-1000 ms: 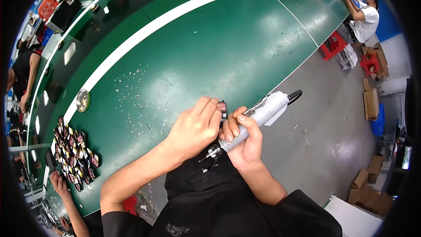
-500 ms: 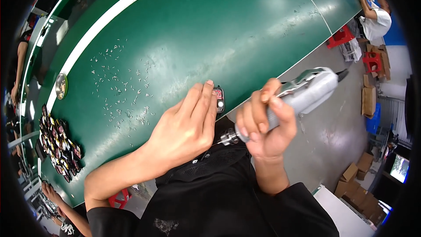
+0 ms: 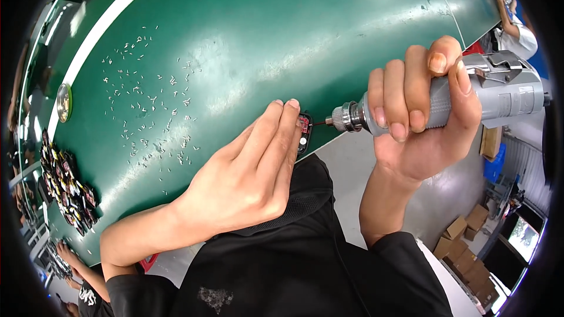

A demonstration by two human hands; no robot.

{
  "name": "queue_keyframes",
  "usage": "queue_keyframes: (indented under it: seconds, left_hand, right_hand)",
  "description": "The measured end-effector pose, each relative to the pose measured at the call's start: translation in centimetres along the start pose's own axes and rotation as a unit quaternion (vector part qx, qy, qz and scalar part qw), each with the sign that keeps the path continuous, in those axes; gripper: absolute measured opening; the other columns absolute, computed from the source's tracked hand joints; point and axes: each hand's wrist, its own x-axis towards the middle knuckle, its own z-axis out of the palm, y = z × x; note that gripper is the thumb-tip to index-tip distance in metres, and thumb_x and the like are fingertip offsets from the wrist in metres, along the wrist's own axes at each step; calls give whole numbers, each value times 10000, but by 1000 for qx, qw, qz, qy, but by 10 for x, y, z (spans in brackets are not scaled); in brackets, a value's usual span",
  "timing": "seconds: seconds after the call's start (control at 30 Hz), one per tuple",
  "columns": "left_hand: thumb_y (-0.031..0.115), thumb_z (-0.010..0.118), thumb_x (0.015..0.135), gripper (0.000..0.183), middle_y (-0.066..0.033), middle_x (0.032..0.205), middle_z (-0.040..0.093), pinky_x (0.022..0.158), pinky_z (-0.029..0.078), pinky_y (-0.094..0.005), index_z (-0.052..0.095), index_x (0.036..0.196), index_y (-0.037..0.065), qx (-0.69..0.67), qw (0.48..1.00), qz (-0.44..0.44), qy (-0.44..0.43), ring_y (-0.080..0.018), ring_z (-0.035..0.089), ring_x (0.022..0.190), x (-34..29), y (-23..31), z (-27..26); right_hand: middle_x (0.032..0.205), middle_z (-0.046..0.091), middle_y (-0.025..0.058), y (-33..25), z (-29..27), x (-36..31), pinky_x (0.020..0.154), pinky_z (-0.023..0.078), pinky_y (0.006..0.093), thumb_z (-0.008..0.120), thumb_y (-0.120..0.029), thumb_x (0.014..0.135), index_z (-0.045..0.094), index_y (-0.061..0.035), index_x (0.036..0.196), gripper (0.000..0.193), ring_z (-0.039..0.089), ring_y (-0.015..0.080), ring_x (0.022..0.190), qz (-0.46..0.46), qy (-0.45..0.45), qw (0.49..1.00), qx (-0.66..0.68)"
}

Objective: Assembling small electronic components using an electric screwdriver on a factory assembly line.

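Note:
My right hand [image 3: 420, 97] is wrapped round a grey electric screwdriver [image 3: 511, 91], held almost level above the table's near edge. Its thin bit points left and meets, or nearly meets, the top end of a small black device [image 3: 304, 141]. That device has a red circuit board and a round silvery part inside; whether the bit touches a screw is too small to tell. My left hand [image 3: 249, 170] lies over the device's left side, fingers together, holding it on the green table [image 3: 264, 29]. The fingers hide part of it.
Many tiny screws [image 3: 155, 147] lie scattered on the table's left half. Farther left are a heap of small dark devices [image 3: 66, 185] and a shiny round dish [image 3: 64, 103]. Cardboard boxes [image 3: 467, 246] stand on the floor at right. Other people work at the far edges.
My right hand has brought the screwdriver up and levelled it, so its bit has moved from below my left hand to the device. My left hand stays on the device.

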Motion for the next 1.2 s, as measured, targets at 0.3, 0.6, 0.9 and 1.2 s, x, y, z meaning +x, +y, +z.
queue_keyframes:
  seconds: [0.3,0.6,0.9,1.2]
  left_hand:
    - [-49,641,584,366,-263,1028,614,716,564,-351,616,927,-173,-14,1000,-7,15,-337,630,916,-3,-4,3]
    - [-36,645,604,343,-274,1035,605,715,567,-367,605,916,-173,-47,998,5,38,-345,621,922,-3,-6,7]
    - [-4,644,636,331,-242,1033,593,727,555,-353,601,934,-142,-25,998,4,58,-319,595,949,-3,-6,3]
    - [127,591,673,171,-107,815,546,656,503,-273,581,725,-35,-48,997,29,59,-200,533,804,-31,-10,-16]
  right_hand:
    - [545,396,-9,8,-6,5,488,394,275,373,-213,951,488,-47,950,202,398,97,431,29,-34,999,12]
    - [547,396,-3,8,8,7,473,387,270,375,-218,966,419,-72,862,185,361,93,396,50,-100,993,-46]
    - [499,367,-14,8,24,10,398,318,246,425,-166,911,386,-79,806,142,291,64,359,32,-112,985,-130]
    - [474,451,-9,11,29,10,369,386,216,595,-125,846,438,-77,760,185,406,86,336,10,-240,968,80]
